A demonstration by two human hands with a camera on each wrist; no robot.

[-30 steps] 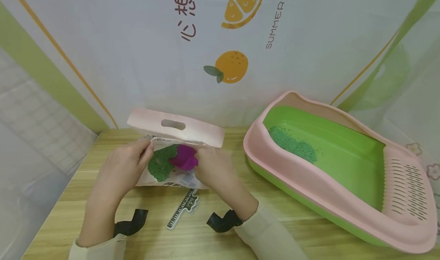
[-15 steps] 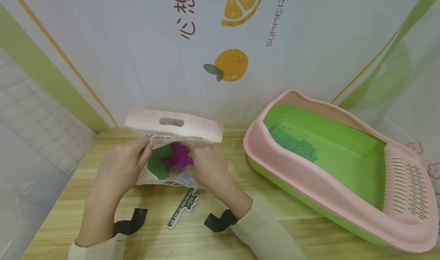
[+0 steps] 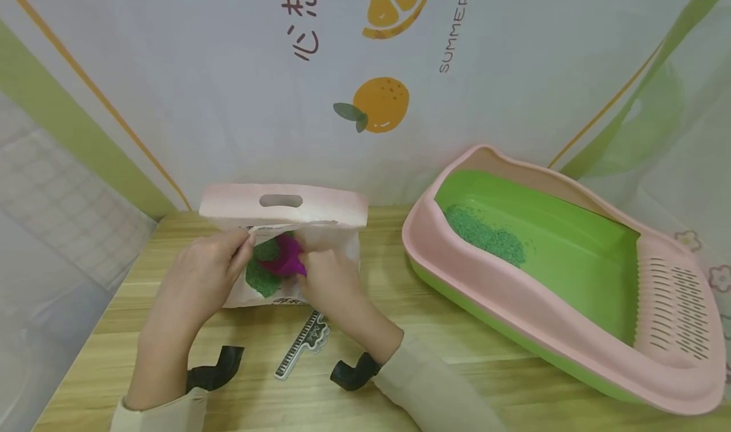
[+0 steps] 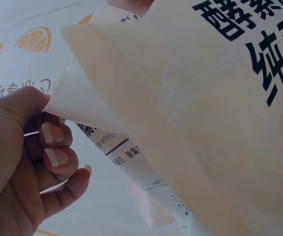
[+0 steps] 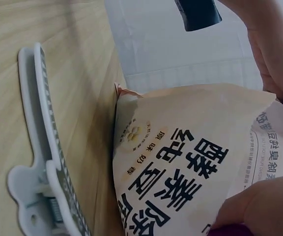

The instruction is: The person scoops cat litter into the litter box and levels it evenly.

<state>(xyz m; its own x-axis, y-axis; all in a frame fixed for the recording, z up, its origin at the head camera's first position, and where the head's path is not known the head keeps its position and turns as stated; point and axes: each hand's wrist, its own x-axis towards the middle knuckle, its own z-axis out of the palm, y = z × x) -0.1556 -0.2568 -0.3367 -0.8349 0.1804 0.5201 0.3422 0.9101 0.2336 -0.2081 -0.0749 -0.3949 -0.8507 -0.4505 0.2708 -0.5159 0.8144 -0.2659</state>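
A pale printed bag (image 3: 337, 245) with a slotted pink-white handle flap stands on the table, its mouth spread and green granules (image 3: 263, 281) inside. My left hand (image 3: 200, 276) pinches the bag's edge at the left corner, thumb against curled fingers in the left wrist view. My right hand (image 3: 331, 283) grips a purple scoop (image 3: 290, 255) that sits in the bag with green granules on it. In the right wrist view the right hand (image 5: 262, 209) is at the bag's mouth, with only a sliver of purple showing below it.
At the right stands a pink-rimmed green litter box (image 3: 571, 280) with a patch of green granules (image 3: 485, 234) at its far left. A sealing clip (image 3: 302, 343) lies on the wooden table (image 3: 268, 406) in front of the bag. A printed curtain (image 3: 228, 102) hangs behind.
My right hand has moved left with the scoop, deeper into the granules, and green granules now lie on the scoop. The left hand keeps its hold on the bag's edge.
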